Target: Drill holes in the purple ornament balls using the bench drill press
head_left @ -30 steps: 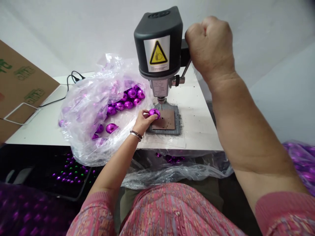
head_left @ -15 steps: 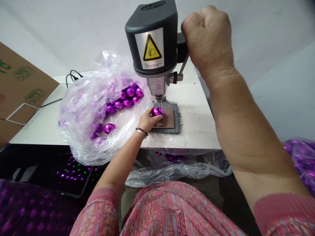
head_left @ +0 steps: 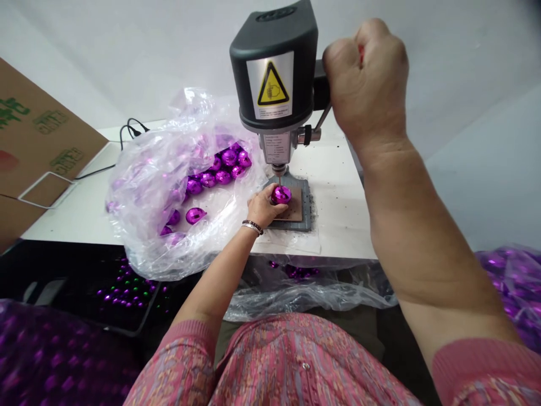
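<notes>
Between the thumb and fingers of my left hand is a shiny purple ball, held on the brown board of the drill press base. The thin drill bit comes down to the top of the ball. My right hand is raised in a fist at the right of the black drill press, closed round the end of its lever; the grip itself is hidden. More purple balls lie in the open clear plastic bag left of the base.
A cardboard box stands at the left of the white table, near a black cable. Dark shavings lie round the base. Bags of purple balls are at the lower right and lower left.
The view has shifted, so the press and table sit farther right. My right fist is slightly lower against the press, and the drill bit now reaches the top of the ball.
</notes>
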{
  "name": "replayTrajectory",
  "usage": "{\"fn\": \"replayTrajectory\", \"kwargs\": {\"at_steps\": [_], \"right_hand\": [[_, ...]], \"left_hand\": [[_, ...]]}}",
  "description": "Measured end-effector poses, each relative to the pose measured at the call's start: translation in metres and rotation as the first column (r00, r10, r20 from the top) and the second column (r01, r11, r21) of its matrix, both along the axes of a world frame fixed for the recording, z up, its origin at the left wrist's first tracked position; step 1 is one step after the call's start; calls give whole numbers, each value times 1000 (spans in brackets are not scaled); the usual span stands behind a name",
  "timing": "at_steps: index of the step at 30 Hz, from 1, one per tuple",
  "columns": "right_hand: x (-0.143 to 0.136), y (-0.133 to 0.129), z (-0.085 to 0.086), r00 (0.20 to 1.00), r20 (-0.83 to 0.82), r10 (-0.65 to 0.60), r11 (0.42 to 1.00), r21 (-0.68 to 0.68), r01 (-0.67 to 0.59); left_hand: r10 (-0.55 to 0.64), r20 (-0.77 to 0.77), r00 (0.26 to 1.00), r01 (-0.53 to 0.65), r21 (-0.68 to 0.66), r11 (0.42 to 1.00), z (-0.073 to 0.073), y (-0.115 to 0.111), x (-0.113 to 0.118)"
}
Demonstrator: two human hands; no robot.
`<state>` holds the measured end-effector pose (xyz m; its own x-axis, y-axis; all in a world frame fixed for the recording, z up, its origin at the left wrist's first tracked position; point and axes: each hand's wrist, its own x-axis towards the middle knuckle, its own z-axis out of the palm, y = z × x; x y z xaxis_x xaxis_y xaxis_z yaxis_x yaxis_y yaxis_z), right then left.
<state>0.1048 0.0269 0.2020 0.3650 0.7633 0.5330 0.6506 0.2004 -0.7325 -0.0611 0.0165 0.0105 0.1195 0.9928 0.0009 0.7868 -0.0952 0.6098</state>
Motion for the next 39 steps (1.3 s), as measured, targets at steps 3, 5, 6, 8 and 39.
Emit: {"fn": "replayTrajectory", "kwargs": {"at_steps": [3,5,6,8,39], "right_hand": [[0,-12,-17,999,37,26,991,134,-31],[2,-23,-35,994,98,56,967,243,-79],[3,-29,-45,988,137,74,952,284,-110],[5,-39,-66,976,204,69,943,306,-130],[-10,-46,-155,978,140,-153,859,508,62]], "left_hand": [[11,3,1000,-11,-9,1000,-3,-1,0],[11,10,1000,-11,-6,1000,-4,-2,0],[9,16,1000,-9,-4,1000,-5,-2,0],[4,25,1000,-3,-2,1000,-6,-2,0],[-35,40,999,34,25,999,-14,-3,-1]]}}
